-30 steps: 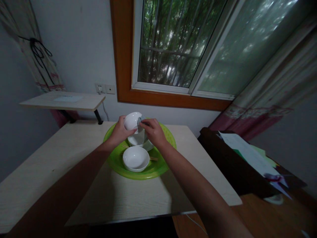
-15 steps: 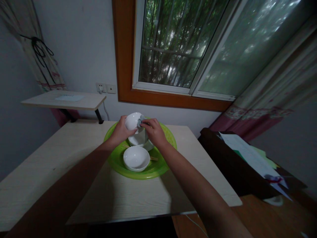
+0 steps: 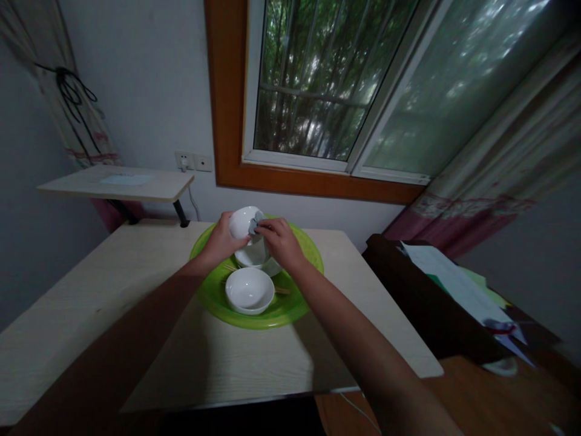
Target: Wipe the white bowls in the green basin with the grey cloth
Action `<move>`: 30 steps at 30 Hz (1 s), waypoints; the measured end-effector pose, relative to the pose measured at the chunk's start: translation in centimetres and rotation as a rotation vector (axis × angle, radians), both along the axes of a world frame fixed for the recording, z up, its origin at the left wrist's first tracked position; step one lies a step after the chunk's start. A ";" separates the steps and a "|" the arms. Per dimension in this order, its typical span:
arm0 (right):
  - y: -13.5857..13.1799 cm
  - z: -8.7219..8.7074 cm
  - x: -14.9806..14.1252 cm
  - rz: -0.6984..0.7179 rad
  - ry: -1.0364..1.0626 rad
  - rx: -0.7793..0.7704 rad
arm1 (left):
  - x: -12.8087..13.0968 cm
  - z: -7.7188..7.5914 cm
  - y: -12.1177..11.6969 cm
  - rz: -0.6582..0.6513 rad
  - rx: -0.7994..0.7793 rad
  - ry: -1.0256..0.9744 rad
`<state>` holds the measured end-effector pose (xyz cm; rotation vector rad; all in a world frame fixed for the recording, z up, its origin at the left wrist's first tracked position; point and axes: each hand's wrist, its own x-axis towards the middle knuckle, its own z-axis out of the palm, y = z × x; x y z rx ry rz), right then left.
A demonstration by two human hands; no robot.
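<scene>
My left hand [image 3: 221, 241] grips a white bowl [image 3: 241, 221] by its left side, tilted above a green basin [image 3: 314, 257]. My right hand [image 3: 282, 242] pinches a small grey-blue cloth [image 3: 254, 226] against the right side of this bowl. Below it, more white bowls [image 3: 250, 255] lie in the basin, partly covered by my hands. Nearer to me, another white bowl [image 3: 249, 292] sits upright in the basin. Chopsticks [image 3: 282, 291] stick out from under it on the right.
The basin stands on a light wooden table [image 3: 254, 363]. A raised shelf [image 3: 154, 188] with a sheet of paper is at the back left. To the right, a dark brown piece of furniture [image 3: 408, 297] holds papers [image 3: 445, 272]. Behind are a wall socket [image 3: 184, 160] and a window [image 3: 318, 91].
The cloth in my right hand has shifted slightly and changed shape against the bowl. My left hand keeps its hold on the bowl; the other bowls stay in place.
</scene>
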<state>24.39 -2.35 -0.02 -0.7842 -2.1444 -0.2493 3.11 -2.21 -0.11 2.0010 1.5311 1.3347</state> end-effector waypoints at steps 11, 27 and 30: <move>-0.6 0.3 -0.5 0.058 0.003 -0.002 | -0.1 -0.2 0.0 -0.026 -0.023 0.011; -0.3 0.2 -0.8 -0.018 0.037 -0.054 | -0.1 -1.0 0.4 -0.071 0.052 0.064; -0.7 0.4 -1.0 0.002 -0.021 -0.113 | -0.1 -0.9 0.4 -0.074 0.041 0.049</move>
